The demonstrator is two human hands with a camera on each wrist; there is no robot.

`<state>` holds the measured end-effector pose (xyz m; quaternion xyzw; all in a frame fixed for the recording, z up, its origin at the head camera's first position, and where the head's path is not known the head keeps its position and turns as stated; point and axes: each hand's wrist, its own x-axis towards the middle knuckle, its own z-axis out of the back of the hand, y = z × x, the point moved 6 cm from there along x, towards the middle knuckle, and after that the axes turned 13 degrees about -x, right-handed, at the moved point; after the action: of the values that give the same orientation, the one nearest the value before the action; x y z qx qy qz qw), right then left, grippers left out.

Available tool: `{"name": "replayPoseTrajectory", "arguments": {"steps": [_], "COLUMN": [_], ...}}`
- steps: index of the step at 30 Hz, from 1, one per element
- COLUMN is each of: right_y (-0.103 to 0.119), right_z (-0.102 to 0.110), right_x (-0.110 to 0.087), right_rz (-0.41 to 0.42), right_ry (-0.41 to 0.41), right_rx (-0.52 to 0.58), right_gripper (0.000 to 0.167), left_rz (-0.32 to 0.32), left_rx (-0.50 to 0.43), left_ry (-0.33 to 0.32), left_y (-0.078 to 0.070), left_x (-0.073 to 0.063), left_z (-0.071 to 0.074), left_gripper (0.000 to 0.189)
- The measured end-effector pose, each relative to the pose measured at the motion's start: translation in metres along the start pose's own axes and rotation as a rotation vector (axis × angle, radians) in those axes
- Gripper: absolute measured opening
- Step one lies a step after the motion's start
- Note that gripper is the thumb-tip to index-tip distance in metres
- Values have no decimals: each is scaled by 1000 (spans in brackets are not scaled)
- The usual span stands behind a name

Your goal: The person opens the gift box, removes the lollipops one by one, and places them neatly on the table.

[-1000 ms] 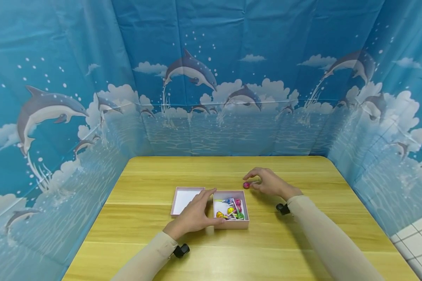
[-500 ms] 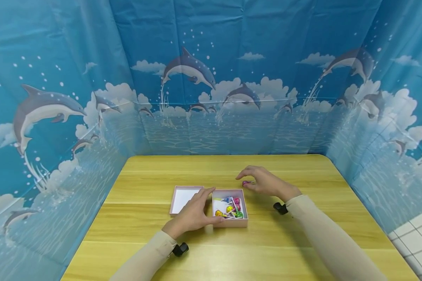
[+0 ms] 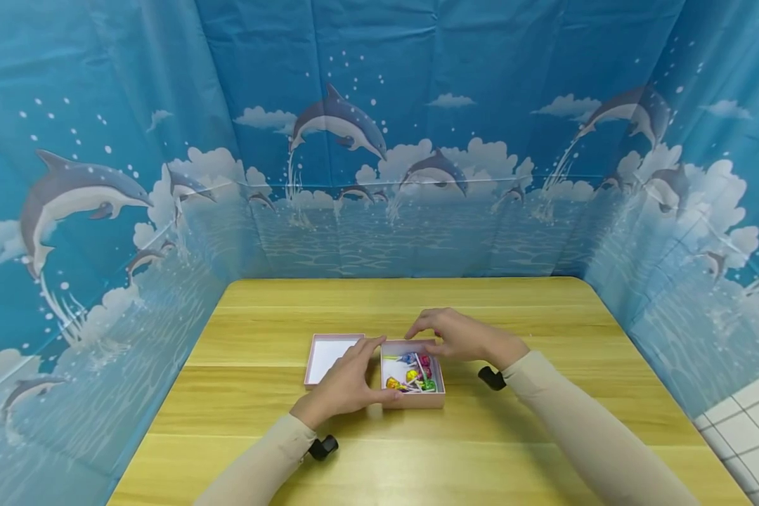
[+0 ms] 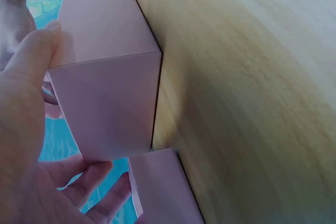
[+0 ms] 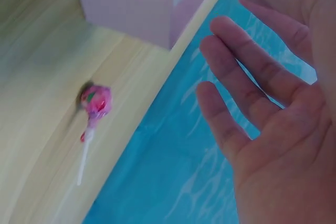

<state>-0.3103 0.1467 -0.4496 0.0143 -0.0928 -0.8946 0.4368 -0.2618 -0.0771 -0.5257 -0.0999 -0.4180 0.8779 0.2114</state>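
A pink box (image 3: 417, 401) on the wooden table holds several wrapped lollipops (image 3: 412, 376), among them yellow, green, blue and pink ones. My left hand (image 3: 344, 386) grips the box at its left side, thumb on the near wall and fingers reaching along the left wall. Over the far right part of the box is my right hand (image 3: 471, 337), thumb and forefinger apart, no object showing between them. In the right wrist view, a single pink lollipop (image 5: 97, 100) with a white stick lies on the table beside the box; in the head view my right hand hides it.
A shallow pink lid (image 3: 327, 360) with a white inside lies left of the box, partly behind my left hand. The table (image 3: 506, 450) ends at a blue dolphin-print curtain (image 3: 379, 239). White floor tiles (image 3: 755, 429) show at the lower right.
My right hand has moved left and nearer, from beside the pink lollipop to above the box's far right part. The left hand stays on the box.
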Motion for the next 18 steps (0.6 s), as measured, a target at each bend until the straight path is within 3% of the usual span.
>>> {"name": "replayPoseTrajectory", "arguments": {"steps": [7, 14, 18], "right_y": [13, 21, 28], "right_z": [-7, -11, -18], "right_x": [8, 18, 22], "right_rz": [8, 52, 78], "right_ry": [50, 41, 93], "right_rx": [36, 28, 85], "right_gripper": [29, 28, 30], "left_rz": [-17, -27, -31], "left_rx": [27, 34, 24], "left_ry": [16, 53, 57], "left_y": [0, 0, 3], "left_x": [-1, -1, -1], "left_z": [4, 7, 7], "left_gripper": [116, 121, 124]}}
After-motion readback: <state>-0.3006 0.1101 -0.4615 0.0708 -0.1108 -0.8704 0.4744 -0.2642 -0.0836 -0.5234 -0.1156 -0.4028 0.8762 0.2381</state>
